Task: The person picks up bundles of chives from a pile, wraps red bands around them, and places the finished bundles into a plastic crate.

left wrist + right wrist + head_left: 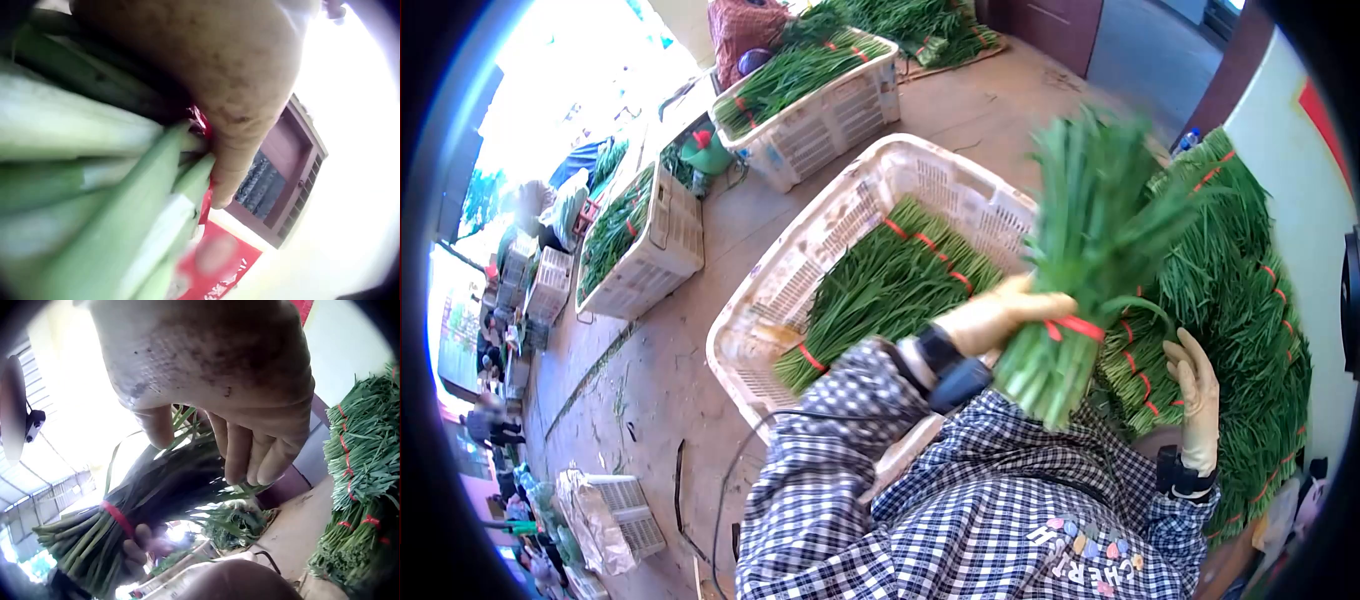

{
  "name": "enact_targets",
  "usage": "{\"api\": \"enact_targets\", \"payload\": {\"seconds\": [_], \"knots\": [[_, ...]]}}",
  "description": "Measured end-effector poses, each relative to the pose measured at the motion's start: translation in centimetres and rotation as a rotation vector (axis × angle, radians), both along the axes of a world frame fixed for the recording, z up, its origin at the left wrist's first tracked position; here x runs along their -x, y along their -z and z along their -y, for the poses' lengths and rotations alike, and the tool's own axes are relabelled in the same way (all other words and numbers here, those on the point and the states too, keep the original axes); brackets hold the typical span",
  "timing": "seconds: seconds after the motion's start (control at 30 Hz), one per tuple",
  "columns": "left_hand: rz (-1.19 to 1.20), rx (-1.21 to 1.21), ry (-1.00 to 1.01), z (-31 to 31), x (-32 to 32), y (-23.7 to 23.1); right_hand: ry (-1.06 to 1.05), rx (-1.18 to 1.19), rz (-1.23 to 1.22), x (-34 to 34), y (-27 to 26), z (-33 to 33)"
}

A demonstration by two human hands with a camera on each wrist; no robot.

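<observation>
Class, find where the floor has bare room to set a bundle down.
Bare floor lies between the nearest crate and the left crate, and between the far crate and maroon door. Crowded: the wall side, heaped with bundles.

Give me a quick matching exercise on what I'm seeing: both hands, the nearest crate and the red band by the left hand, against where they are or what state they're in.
Column one
1. Left hand
2. Right hand
3. Nearest crate
4. Red band by the left hand

Column two
A. White, with banded bunches lying inside
B. Gripping the held bunch
C. Wrapped round the held bunch
D. Near the right of the head view, fingers not wrapped round the held bunch

Right pairs: 1-B, 2-D, 3-A, 4-C
</observation>
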State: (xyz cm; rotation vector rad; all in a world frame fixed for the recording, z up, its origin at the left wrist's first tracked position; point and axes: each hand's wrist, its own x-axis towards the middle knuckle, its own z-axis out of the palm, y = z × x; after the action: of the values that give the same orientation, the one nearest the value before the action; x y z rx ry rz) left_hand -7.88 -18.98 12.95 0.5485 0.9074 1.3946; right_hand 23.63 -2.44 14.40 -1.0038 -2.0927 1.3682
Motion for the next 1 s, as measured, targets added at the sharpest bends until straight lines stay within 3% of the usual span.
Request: {"api": "enact_targets", "payload": {"seconds": [0.17, 0.3, 0.37, 0.43, 0.5, 0.57, 0.6, 0.7, 0.77, 1.0], "knots": [[-0.512, 0.114, -0.222, 8.6, 11.4, 1.3, 0.004, 0.051, 0.039, 0.2, 2.8, 0.0], [-0.877, 0.232, -0.518, 16.7, 18.6, 8.4, 0.024, 0.039, 0.080, 1.7, 3.4, -0.1], [-1.645, 0.391, -0.571, 21.4, 22.4, 12.9, -0.017, 0.060, 0.135, 2.7, 3.3, 0.1], [-2.009, 0.678, -0.490, 25.0, 23.2, 16.7, -0.007, 0.062, 0.144, 3.7, 3.4, 0.5], [-1.863, 1.072, -0.192, 26.4, 22.7, 19.6, -0.053, 0.086, 0.179, 4.8, 3.6, 0.8], [-1.925, 1.258, 0.037, 26.4, 19.9, 24.2, -0.045, 0.114, 0.203, 5.4, 4.4, 1.0], [-1.950, 1.195, -0.025, 28.3, 20.8, 30.3, -0.040, 0.146, 0.221, 5.9, 4.5, 1.3], [-1.750, 1.378, -0.001, 26.7, 21.3, 29.0, -0.054, 0.151, 0.278, 6.1, 5.3, 1.3], [-1.703, 1.278, 0.032, 27.0, 22.1, 26.9, -0.043, 0.199, 0.278, 6.4, 5.4, 1.6], [-1.781, 1.158, -0.046, 29.0, 22.6, 27.0, -0.059, 0.149, 0.346, 6.9, 5.7, 1.0]]}}
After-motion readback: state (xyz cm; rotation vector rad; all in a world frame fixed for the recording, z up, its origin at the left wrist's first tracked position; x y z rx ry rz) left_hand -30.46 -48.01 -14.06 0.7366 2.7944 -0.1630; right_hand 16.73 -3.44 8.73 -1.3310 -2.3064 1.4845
